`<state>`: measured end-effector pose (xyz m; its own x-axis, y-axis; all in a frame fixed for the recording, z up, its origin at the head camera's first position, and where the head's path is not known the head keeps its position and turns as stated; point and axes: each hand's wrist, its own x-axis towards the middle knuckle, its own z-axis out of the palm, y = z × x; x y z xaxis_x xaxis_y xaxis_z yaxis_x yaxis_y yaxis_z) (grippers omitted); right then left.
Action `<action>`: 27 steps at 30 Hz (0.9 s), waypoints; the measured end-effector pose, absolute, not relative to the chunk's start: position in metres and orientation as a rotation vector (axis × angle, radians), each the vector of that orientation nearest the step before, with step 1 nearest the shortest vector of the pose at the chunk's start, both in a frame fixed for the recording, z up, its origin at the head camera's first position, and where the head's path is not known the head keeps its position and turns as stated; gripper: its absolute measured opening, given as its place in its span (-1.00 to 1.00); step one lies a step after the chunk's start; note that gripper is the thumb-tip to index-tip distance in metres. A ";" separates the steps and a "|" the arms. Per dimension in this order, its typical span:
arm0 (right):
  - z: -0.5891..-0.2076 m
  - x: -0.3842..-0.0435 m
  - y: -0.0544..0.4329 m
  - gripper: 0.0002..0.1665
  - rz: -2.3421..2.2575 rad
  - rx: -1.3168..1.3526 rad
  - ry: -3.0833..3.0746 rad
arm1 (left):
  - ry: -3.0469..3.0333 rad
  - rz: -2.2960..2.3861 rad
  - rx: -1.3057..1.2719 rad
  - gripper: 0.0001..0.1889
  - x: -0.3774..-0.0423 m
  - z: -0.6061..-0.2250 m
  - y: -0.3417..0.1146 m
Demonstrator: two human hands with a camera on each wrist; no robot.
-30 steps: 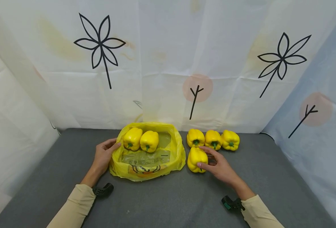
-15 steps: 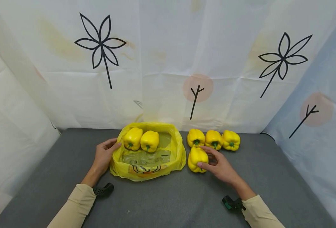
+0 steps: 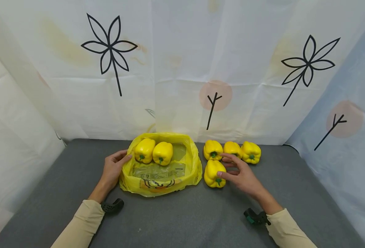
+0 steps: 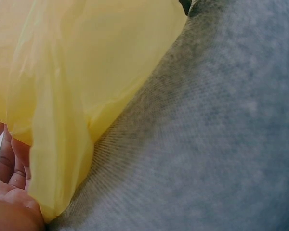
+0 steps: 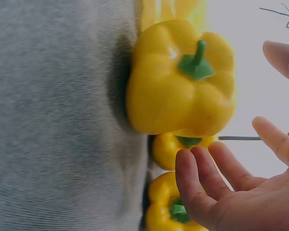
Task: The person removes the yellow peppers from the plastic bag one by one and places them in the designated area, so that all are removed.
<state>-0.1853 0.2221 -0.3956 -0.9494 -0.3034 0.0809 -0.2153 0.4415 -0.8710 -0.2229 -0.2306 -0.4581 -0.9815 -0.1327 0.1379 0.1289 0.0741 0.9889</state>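
Observation:
My left hand [image 3: 111, 173] pinches the left rim of a yellow plastic bag [image 3: 195, 168], thumb over the edge. Inside the bag lie two yellow bell peppers, a left one [image 3: 144, 151] and a right one [image 3: 162, 153], stems toward me. Just right of the bag, a single yellow bell pepper [image 3: 212, 172] rests on the table. Beside it my right hand [image 3: 243, 179] hovers with fingers spread and nothing held. The right wrist view shows a gap between the fingers [image 5: 226, 168] and that pepper [image 5: 178, 86], its green stem facing the camera.
Three more yellow peppers stand in a row behind, a left one [image 3: 212, 148], a middle one [image 3: 233, 148] partly behind my fingers, and a right one [image 3: 251, 152]. The grey table [image 3: 176, 220] ends at a white printed curtain [image 3: 176, 69].
My right hand has let go of the front pepper and drawn back slightly to the right, uncovering its stem. The left hand and bag stay put.

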 end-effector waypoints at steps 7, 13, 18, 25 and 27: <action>-0.379 -0.185 0.217 -0.18 -1.507 -0.457 2.633 | -2.140 -2.023 -0.002 -0.53 -0.223 -0.458 -0.231; -0.367 -0.188 0.212 -0.16 -1.503 -0.478 2.624 | -2.151 -2.014 0.007 -0.54 -0.223 -0.458 -0.231; -0.360 -0.193 0.206 -0.14 -1.525 -0.507 2.605 | -2.156 -2.009 0.011 -0.53 -0.223 -0.460 -0.231; -0.353 -0.196 0.193 -0.18 -1.536 -0.582 2.577 | -2.157 -2.007 0.016 -0.53 -0.223 -0.458 -0.230; -0.350 -0.196 0.189 -0.18 -1.537 -0.598 2.566 | -2.156 -2.008 0.015 -0.53 -0.223 -0.458 -0.230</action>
